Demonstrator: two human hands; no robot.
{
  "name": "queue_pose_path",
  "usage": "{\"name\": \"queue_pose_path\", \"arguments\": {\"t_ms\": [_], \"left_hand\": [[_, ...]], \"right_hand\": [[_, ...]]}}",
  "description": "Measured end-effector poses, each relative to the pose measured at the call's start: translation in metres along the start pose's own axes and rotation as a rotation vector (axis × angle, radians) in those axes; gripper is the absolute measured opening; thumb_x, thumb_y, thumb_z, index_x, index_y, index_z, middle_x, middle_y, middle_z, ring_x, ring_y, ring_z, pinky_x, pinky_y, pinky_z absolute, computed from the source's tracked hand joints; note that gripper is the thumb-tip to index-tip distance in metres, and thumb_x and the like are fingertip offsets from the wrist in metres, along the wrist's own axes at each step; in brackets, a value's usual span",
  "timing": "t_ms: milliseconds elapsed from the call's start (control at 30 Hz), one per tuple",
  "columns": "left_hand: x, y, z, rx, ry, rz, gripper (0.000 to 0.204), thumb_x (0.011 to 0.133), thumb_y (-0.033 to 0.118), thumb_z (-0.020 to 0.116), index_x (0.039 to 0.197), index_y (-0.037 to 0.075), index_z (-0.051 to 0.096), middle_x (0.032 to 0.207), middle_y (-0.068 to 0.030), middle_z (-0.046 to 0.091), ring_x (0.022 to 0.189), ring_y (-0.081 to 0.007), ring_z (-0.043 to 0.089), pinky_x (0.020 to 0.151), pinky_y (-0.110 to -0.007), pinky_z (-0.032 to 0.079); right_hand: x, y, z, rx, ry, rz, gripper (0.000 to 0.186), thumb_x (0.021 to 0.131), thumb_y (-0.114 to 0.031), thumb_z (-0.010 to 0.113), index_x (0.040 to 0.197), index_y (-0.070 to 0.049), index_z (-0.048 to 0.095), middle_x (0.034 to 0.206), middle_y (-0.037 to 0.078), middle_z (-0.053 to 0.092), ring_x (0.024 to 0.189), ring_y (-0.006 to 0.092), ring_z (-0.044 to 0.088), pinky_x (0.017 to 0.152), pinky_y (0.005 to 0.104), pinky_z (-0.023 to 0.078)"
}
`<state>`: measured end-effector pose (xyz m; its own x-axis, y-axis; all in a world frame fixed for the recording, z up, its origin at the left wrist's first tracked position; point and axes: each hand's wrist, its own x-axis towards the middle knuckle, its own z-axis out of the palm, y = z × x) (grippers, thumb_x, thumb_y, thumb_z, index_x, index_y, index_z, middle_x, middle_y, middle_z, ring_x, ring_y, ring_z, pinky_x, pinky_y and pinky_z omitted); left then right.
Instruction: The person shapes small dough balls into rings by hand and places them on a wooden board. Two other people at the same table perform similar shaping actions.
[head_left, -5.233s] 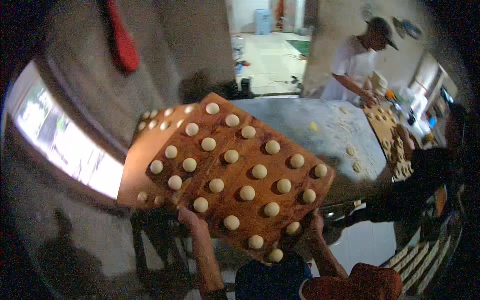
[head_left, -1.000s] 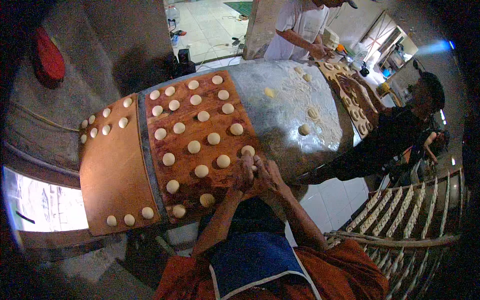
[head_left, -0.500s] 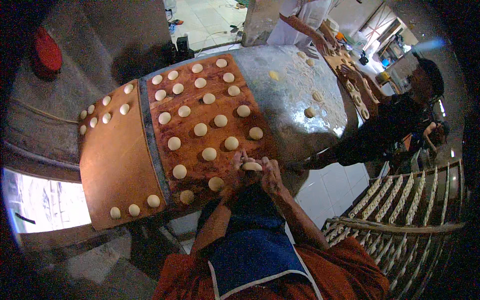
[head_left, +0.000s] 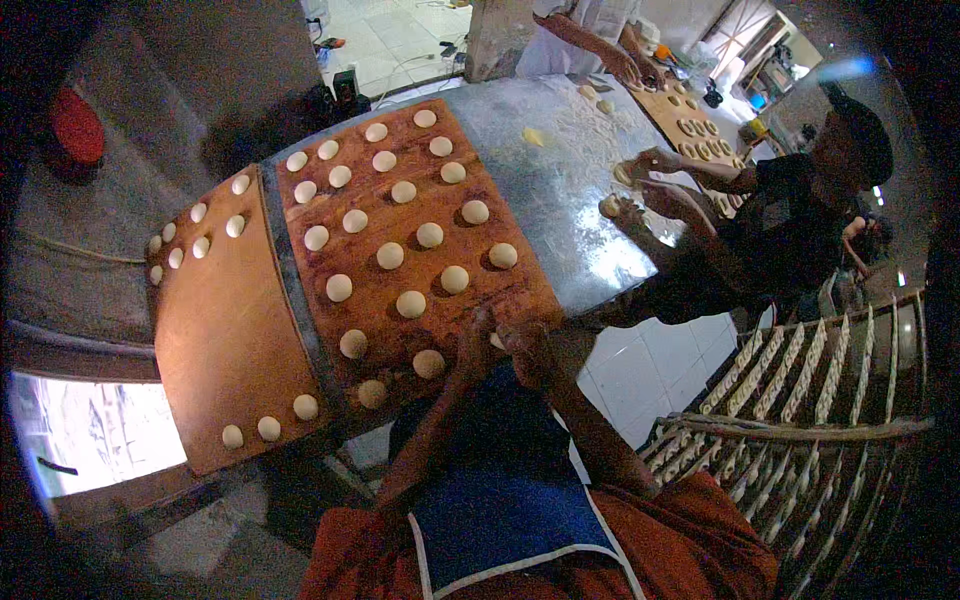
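Close in front of my body, at the near edge of the reddish-brown wooden board (head_left: 440,310), my two hands meet around a pale dough piece (head_left: 497,341). My left hand (head_left: 474,345) closes on its left side, and my right hand (head_left: 531,352) wraps it from the right. Most of the piece is hidden by my fingers. Rows of round dough balls lie on the board; one ball (head_left: 429,363) sits just left of my left hand, and another (head_left: 455,279) lies beyond my hands.
Left of it, a lighter board (head_left: 225,330) carries several dough balls. A floured metal tabletop (head_left: 560,200) extends to the right, where a co-worker's hands (head_left: 650,190) hold dough. Another person's hands (head_left: 640,70) work at a far board. Racks of shaped dough (head_left: 790,380) stand at the lower right.
My hands have closed further over the dough piece, which showed more before. The co-worker on the right has reached over the metal tabletop and taken up dough. The view has shifted slightly.
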<state>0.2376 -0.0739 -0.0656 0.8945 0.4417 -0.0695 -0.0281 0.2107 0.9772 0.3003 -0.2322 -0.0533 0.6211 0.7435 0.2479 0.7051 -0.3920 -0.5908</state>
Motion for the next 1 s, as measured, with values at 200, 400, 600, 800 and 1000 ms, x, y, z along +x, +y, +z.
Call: {"name": "queue_pose_path", "arguments": {"t_ms": [200,400,600,800,1000], "left_hand": [[-0.009,0.0,-0.002,0.094,-0.019,0.005,0.03,0.1,0.019,0.066,0.123,0.003,0.058,0.108,-0.0164,0.063,0.103,-0.035,0.06,0.088,-0.047,0.05],[-0.019,0.006,0.005,0.338,-0.053,0.062,0.029,0.1,0.019,0.066,0.121,0.002,0.058,0.108,-0.017,0.063,0.102,-0.0362,0.06,0.087,-0.048,0.05],[-0.012,0.004,0.024,0.705,-0.072,0.239,0.027,0.1,0.019,0.066,0.12,0.002,0.058,0.108,-0.0176,0.062,0.102,-0.0374,0.06,0.086,-0.048,0.05],[0.004,-0.005,0.041,0.998,-0.035,0.37,0.026,0.1,0.019,0.065,0.119,0.002,0.058,0.108,-0.0182,0.062,0.101,-0.0387,0.06,0.085,-0.049,0.05],[0.031,0.004,0.052,1.257,0.067,0.467,0.025,0.1,0.018,0.065,0.117,0.001,0.059,0.107,-0.0187,0.062,0.101,-0.0399,0.06,0.084,-0.05,0.05]], "right_hand": [[-0.027,0.042,0.03,-0.223,0.127,-0.295,0.033,0.103,-0.03,0.052,0.106,-0.003,0.072,0.089,0.023,0.068,0.085,0.0405,0.065,0.075,0.0525,0.048],[-0.029,0.041,0.019,-0.071,-0.154,0.203,0.03,0.099,-0.034,0.057,0.091,-0.006,0.065,0.082,0.02,0.064,0.078,0.0437,0.061,0.072,0.0559,0.045],[-0.04,0.049,0.005,-0.151,-0.046,-0.011,0.034,0.102,-0.033,0.054,0.079,-0.008,0.059,0.073,0.016,0.056,0.068,0.0397,0.054,0.068,0.0494,0.044],[-0.021,0.029,-0.036,0.879,-0.019,0.453,0.026,0.103,-0.026,0.055,0.088,-0.006,0.062,0.073,0.01,0.052,0.067,0.0281,0.055,0.07,0.0424,0.048],[0.027,-0.016,-0.101,0.063,0.098,0.408,0.043,0.091,-0.029,0.076,0.121,0.0,0.064,0.079,0.012,0.06,0.072,0.0281,0.063,0.069,0.0411,0.053]]}}
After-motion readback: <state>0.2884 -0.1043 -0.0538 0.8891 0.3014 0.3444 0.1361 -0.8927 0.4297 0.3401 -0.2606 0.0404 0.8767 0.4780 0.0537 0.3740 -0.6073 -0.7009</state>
